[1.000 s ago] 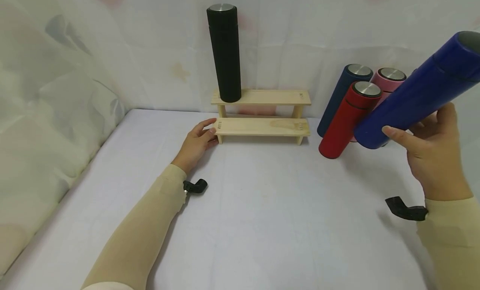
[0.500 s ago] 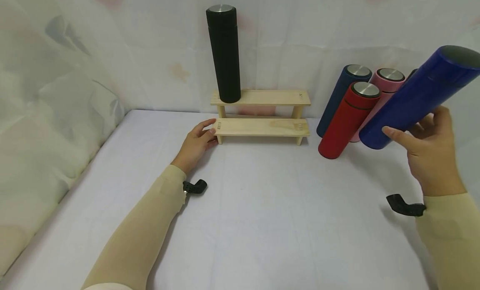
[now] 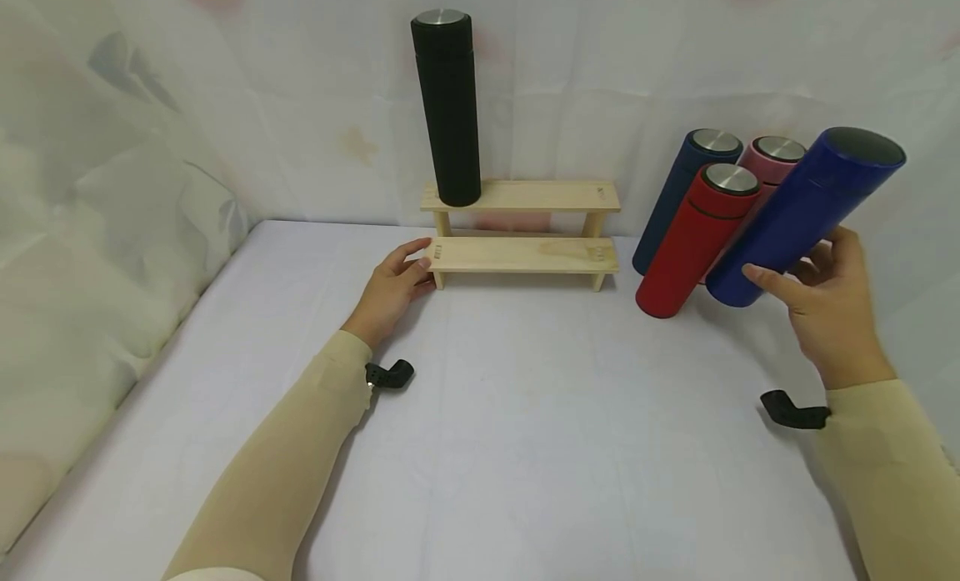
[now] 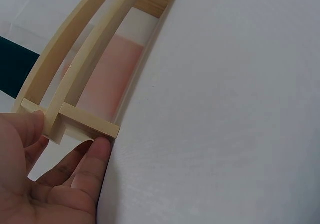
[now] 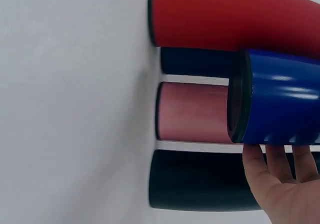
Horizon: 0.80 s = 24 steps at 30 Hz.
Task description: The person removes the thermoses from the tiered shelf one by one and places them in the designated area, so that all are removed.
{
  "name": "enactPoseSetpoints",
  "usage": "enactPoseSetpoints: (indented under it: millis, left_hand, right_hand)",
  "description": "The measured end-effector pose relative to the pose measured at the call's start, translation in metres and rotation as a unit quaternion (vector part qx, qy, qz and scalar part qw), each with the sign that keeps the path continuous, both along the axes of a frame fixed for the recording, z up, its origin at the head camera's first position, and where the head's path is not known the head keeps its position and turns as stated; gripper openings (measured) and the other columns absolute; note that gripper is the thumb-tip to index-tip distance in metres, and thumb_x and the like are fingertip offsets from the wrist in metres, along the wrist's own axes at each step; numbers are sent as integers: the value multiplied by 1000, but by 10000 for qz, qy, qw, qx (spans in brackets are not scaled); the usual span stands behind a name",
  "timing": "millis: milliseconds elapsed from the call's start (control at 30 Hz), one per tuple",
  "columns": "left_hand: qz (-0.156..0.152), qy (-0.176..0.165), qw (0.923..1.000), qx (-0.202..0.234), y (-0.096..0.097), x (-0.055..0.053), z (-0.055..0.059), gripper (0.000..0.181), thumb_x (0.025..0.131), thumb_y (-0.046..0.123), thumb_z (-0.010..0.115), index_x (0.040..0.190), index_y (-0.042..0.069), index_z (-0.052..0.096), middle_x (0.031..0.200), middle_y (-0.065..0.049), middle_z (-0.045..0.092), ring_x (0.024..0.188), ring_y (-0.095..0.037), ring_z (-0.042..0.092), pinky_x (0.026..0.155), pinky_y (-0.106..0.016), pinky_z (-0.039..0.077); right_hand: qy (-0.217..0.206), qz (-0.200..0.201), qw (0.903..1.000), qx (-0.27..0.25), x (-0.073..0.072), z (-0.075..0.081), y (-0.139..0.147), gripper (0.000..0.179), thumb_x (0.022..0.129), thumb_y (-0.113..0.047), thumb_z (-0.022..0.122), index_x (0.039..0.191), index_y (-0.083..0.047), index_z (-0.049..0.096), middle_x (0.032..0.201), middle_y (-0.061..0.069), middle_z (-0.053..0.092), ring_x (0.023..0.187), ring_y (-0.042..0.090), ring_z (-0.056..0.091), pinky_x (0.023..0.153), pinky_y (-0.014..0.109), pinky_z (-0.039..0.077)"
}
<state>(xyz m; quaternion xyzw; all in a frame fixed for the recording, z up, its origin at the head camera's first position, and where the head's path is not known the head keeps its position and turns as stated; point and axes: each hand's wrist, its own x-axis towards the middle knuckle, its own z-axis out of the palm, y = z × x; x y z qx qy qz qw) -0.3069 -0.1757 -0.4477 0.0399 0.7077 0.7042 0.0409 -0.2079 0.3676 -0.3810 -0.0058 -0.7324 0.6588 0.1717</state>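
Note:
My right hand [image 3: 836, 314] grips a glossy blue thermos bottle [image 3: 795, 218] near its base, thumb on the near side. In the right wrist view the blue bottle's dark-rimmed base hangs off the table, in front of the other bottles. My left hand [image 3: 390, 289] holds the left end of a two-step wooden stand [image 3: 525, 254]. In the left wrist view its thumb lies on the step end and its fingertips [image 4: 101, 146] are at the leg. A black thermos bottle [image 3: 452, 114] with a silver lid stands on the upper step, at the left.
Right of the stand, a red bottle [image 3: 693, 247], a navy bottle [image 3: 682, 197] and a pink bottle [image 3: 780, 171] stand close together. A dark bottle [image 5: 200, 179] beside them shows in the right wrist view. Cloth [image 3: 300, 106] hangs behind the white table [image 3: 525, 431].
My right hand has brought the blue bottle left and lower, and its top has swung in toward the group, so it leans less. My left hand and the stand have not moved.

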Motion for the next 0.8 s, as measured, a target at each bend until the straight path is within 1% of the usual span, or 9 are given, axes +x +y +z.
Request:
enactPoseSetpoints:
  millis: [67, 133, 200, 333, 433, 567, 700, 800]
  left_hand:
    - [-5, 1, 10000, -2, 0, 0, 0, 49, 116, 17, 58, 165, 15, 49, 155, -24, 49, 137, -34, 58, 111, -38, 53]
    - [-12, -3, 10000, 5, 0, 0, 0, 50, 116, 17, 58, 165, 15, 49, 155, -24, 49, 137, -34, 58, 111, -38, 53]
    - [-15, -4, 10000, 21, -1, 0, 0, 50, 116, 17, 58, 165, 15, 49, 155, -24, 48, 137, -34, 58, 111, -39, 53]
    - [-14, 5, 10000, 13, 0, 0, 0, 49, 116, 17, 59, 164, 15, 49, 155, -24, 49, 137, -34, 58, 111, -38, 54]
    - [-11, 17, 10000, -6, 0, 0, 0, 49, 116, 17, 58, 164, 15, 49, 155, -23, 49, 137, -33, 58, 110, -38, 54]
    - [-3, 44, 10000, 27, 0, 0, 1, 48, 116, 16, 58, 164, 14, 49, 155, -24, 50, 136, -34, 59, 110, -38, 54]
    - [-4, 36, 10000, 18, 0, 0, 1, 48, 116, 16, 58, 164, 13, 49, 155, -24, 49, 137, -34, 58, 110, -38, 54]
    - [-18, 18, 10000, -17, 0, 0, 1, 49, 116, 17, 58, 164, 14, 49, 156, -23, 49, 138, -34, 58, 111, -38, 53]
  right_hand:
    - [18, 14, 10000, 32, -2, -4, 1, 88, 92, 5, 86, 161, -23, 37, 147, 1, 49, 130, 20, 53, 94, 12, 51]
    - [-7, -2, 9999, 159, -4, -7, 2, 88, 92, 5, 87, 160, -23, 38, 145, 0, 49, 128, 19, 54, 93, 13, 51]
    - [-59, -39, 9993, 379, -6, -10, 2, 88, 93, 4, 86, 161, -24, 38, 146, -1, 48, 129, 19, 53, 95, 13, 50]
    - [-151, -116, 9971, 734, -9, -18, 1, 90, 94, 3, 85, 163, -26, 36, 148, -2, 47, 134, 22, 50, 102, 13, 48]
    - [-244, -197, 9935, 1095, -11, -22, 0, 91, 96, -1, 85, 166, -27, 33, 153, 0, 45, 138, 23, 49, 107, 13, 45]
    - [-435, -260, 9866, 1552, -12, -25, 1, 91, 99, -8, 84, 168, -29, 28, 159, 3, 41, 140, 22, 48, 110, 14, 42]
    - [-567, -180, 9855, 1588, -12, -28, 2, 91, 99, -11, 85, 168, -28, 28, 158, 4, 41, 141, 22, 47, 111, 15, 42]
    - [-661, -57, 9852, 1582, -13, -31, 2, 90, 100, -13, 84, 168, -28, 28, 158, 7, 42, 138, 21, 47, 106, 14, 45]
